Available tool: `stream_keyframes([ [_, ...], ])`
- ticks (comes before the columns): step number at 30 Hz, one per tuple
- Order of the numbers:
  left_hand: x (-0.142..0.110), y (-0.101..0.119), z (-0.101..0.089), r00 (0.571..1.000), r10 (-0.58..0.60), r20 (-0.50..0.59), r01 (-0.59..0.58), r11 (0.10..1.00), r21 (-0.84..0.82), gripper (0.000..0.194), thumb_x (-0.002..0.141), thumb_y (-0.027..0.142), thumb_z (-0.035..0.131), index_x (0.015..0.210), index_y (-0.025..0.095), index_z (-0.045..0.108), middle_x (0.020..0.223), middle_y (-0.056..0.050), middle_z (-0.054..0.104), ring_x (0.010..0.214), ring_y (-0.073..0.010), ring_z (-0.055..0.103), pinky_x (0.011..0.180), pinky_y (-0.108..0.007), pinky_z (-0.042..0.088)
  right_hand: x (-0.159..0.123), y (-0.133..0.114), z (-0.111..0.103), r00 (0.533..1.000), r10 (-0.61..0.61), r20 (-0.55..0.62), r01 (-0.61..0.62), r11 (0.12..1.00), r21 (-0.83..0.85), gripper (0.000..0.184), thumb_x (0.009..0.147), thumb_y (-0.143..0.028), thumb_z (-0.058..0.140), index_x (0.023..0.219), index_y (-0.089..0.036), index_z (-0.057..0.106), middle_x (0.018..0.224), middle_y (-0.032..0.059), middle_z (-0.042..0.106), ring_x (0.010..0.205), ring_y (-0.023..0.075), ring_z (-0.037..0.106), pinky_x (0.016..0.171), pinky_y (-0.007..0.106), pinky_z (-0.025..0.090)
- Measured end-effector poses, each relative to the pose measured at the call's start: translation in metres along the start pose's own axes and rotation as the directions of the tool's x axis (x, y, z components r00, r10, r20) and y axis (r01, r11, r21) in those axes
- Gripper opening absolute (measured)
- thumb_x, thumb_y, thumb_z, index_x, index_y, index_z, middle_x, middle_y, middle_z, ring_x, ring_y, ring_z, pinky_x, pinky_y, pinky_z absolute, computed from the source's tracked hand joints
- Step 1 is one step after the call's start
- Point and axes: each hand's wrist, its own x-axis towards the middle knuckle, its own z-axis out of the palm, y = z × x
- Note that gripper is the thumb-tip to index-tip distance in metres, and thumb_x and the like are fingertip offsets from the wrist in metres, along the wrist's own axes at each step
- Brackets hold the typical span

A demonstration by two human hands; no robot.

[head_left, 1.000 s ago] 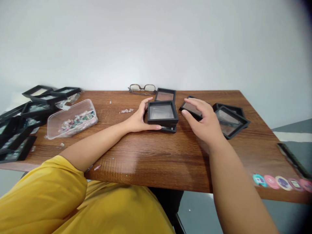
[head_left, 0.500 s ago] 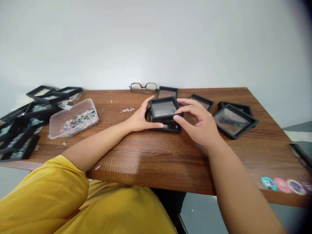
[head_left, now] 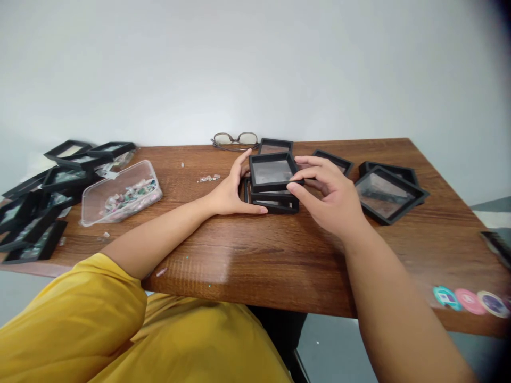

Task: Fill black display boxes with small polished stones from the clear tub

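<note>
A black square display case (head_left: 272,171) with a clear membrane window sits in the middle of the wooden table (head_left: 279,250). Its top frame is lifted and tilted above the lower frame (head_left: 275,205). My left hand (head_left: 230,192) grips the case's left side, thumb along the bottom edge. My right hand (head_left: 329,198) pinches the right edge of the top frame with thumb and fingers.
More black cases lie behind (head_left: 274,146) and to the right (head_left: 385,192). A clear plastic tub of small coloured stones (head_left: 122,194) and a heap of black cases (head_left: 35,207) stand at the left. Glasses (head_left: 235,140) rest at the far edge, loose stones (head_left: 209,178) nearby, round chips (head_left: 469,299) at front right.
My right hand left the case on the right and came to the centre case, pinching its right edge. The top frame has been raised off the lower frame.
</note>
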Motion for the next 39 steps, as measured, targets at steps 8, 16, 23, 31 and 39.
stream_keyframes([
  [8, 0.001, 0.003, 0.001, 0.997, -0.033, -0.067, 0.035, 0.999, 0.033, 0.135, 0.059, 0.058, 0.097, 0.163, 0.022, 0.019, 0.169, -0.023, 0.038, 0.16, -0.0384, 0.039, 0.135, -0.062, 0.029, 0.0, -0.002, -0.002, 0.999, -0.033, -0.007, 0.032, 0.999, -0.028, 0.02, 0.098, -0.043, 0.071, 0.101, -0.023, 0.072, 0.138, 0.0067, 0.06, 0.131, 0.0235, 0.061, 0.097, 0.038, 0.065],
  [16, 0.001, 0.007, 0.001, 0.986, -0.108, -0.126, 0.116, 0.992, 0.058, 0.122, 0.057, 0.057, 0.097, 0.153, 0.018, 0.034, 0.159, -0.023, 0.048, 0.15, -0.0395, 0.05, 0.131, -0.061, 0.035, 0.001, -0.002, -0.005, 0.996, -0.089, -0.005, 0.088, 0.993, -0.079, 0.02, 0.097, -0.041, 0.073, 0.097, -0.022, 0.07, 0.133, 0.0066, 0.065, 0.122, 0.0232, 0.065, 0.082, 0.033, 0.062],
  [23, -0.001, 0.005, 0.002, 0.987, -0.125, -0.101, 0.135, 0.985, 0.104, 0.126, 0.053, 0.061, 0.098, 0.149, 0.017, 0.029, 0.157, -0.026, 0.045, 0.149, -0.0399, 0.049, 0.128, -0.061, 0.038, 0.001, -0.001, -0.007, 0.996, -0.083, 0.03, 0.085, 0.994, -0.07, 0.022, 0.098, -0.043, 0.072, 0.099, -0.021, 0.068, 0.134, 0.0077, 0.066, 0.127, 0.0243, 0.064, 0.108, 0.045, 0.056],
  [31, -0.002, -0.002, 0.001, 0.981, -0.081, -0.178, 0.102, 0.988, 0.113, 0.132, 0.051, 0.067, 0.098, 0.153, 0.022, 0.026, 0.162, -0.024, 0.035, 0.158, -0.0426, 0.034, 0.134, -0.065, 0.025, 0.002, -0.004, -0.009, 0.988, -0.096, 0.123, 0.1, 0.994, -0.03, 0.029, 0.092, -0.048, 0.079, 0.089, -0.021, 0.068, 0.126, 0.006, 0.07, 0.115, 0.023, 0.068, 0.107, 0.043, 0.055],
  [39, -0.002, -0.008, 0.003, 0.986, -0.023, -0.165, 0.027, 1.0, 0.017, 0.116, 0.057, 0.066, 0.096, 0.148, 0.028, 0.035, 0.154, -0.016, 0.048, 0.146, -0.0369, 0.051, 0.128, -0.061, 0.04, -0.002, -0.007, -0.008, 0.996, -0.071, 0.059, 0.071, 0.997, 0.004, 0.02, 0.099, -0.039, 0.073, 0.096, -0.021, 0.064, 0.124, 0.0045, 0.07, 0.119, 0.0212, 0.067, 0.11, 0.043, 0.054],
])
